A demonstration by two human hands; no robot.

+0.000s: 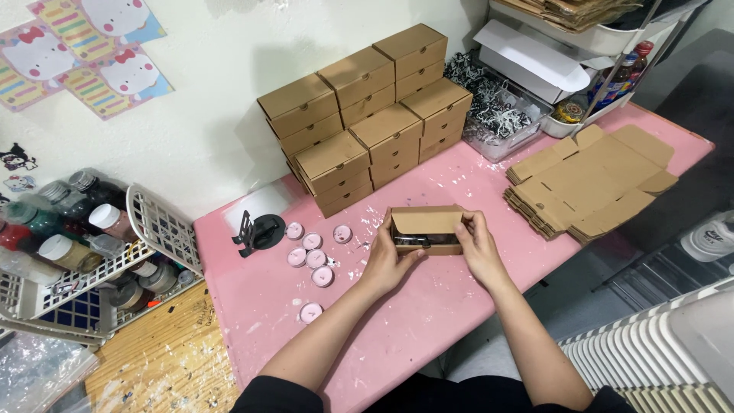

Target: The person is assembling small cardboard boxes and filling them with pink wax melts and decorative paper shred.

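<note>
Both of our hands grip a small cardboard box (427,229) over the pink table (397,321). Our left hand (388,260) clasps its left end, our right hand (478,248) its right. Pink tealights (315,258) lie just left.

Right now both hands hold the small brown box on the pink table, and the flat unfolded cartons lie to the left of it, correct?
Not quite. The head view shows both hands, left and right, on the small brown box over the pink table, but the flat unfolded cartons lie to its right.

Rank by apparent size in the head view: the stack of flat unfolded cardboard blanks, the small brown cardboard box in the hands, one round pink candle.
1. Stack of flat unfolded cardboard blanks
2. Small brown cardboard box
3. Round pink candle
</note>
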